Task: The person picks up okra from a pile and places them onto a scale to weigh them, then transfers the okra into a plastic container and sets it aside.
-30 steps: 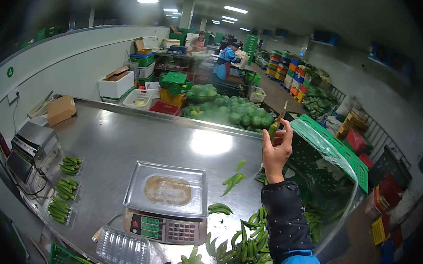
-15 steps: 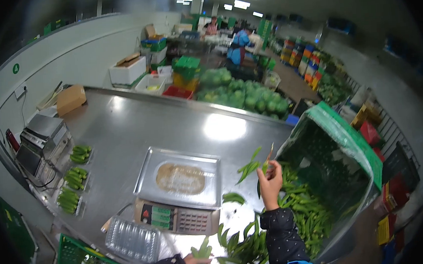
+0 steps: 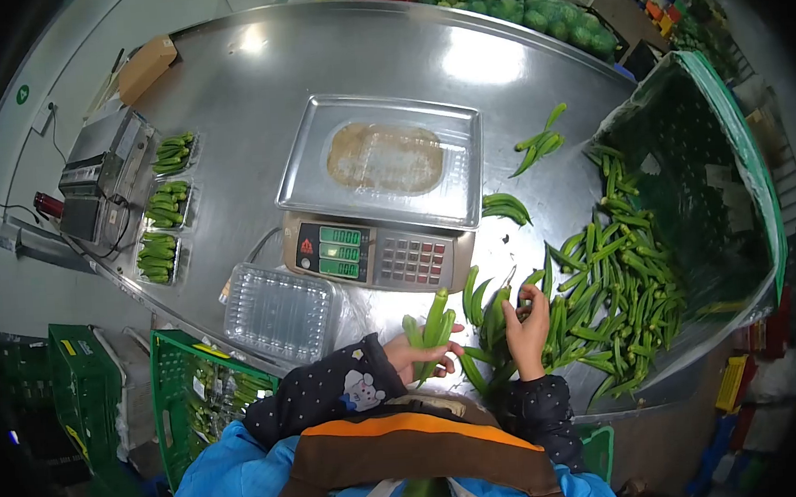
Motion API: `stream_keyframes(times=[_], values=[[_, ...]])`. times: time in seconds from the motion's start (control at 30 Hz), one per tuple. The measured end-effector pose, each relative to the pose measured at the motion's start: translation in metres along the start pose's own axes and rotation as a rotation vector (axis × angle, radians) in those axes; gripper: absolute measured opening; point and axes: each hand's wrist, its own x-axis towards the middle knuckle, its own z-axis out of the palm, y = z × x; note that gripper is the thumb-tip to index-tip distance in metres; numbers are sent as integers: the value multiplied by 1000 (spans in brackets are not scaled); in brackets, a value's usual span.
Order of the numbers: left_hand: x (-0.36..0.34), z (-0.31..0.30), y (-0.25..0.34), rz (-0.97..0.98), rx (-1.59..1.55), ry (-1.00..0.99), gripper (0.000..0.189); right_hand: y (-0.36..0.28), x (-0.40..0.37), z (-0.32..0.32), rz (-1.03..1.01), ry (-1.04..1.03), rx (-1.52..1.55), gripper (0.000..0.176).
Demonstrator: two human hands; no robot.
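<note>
My left hand (image 3: 416,351) is closed around a few green okra pods (image 3: 436,316), in front of the scale. My right hand (image 3: 528,334) has thumb and fingers bent in a pinch on an okra pod (image 3: 497,314) with a thin brownish tip, partly hidden by the fingers. Loose okra (image 3: 631,274) spreads to the right of this hand, spilling from a tipped green crate (image 3: 763,195) with a plastic liner. A weighing scale (image 3: 458,249) with a metal pan stands ahead of both hands, its display lit with zeros.
Clear plastic trays (image 3: 282,312) lie left of the scale. Several filled okra trays (image 3: 166,206) line the left edge beside a wrapping machine (image 3: 102,168). Small okra groups (image 3: 539,146) lie right of the scale. A green crate (image 3: 172,384) stands below the table edge.
The view has tilted down. My right hand has come back from the far side of the pile to near my left hand. My left hand still holds okra, now raised into fuller view.
</note>
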Motion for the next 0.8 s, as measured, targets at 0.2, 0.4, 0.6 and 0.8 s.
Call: stream_keyframes(times=[0.2,0.4,0.6,0.8], values=[[-2,2,1,-39,-53,-57,54,-64,-15,-2,300,-550,773,38],[-8,10,2,-67,75,-17,42,-70,-22,14,216,-679,674,32],[-3,-6,0,-221,-244,-173,29,-76,-20,16,123,-751,641,34],[3,4,8,149,98,105,23,-26,22,-28,156,-159,362,26]])
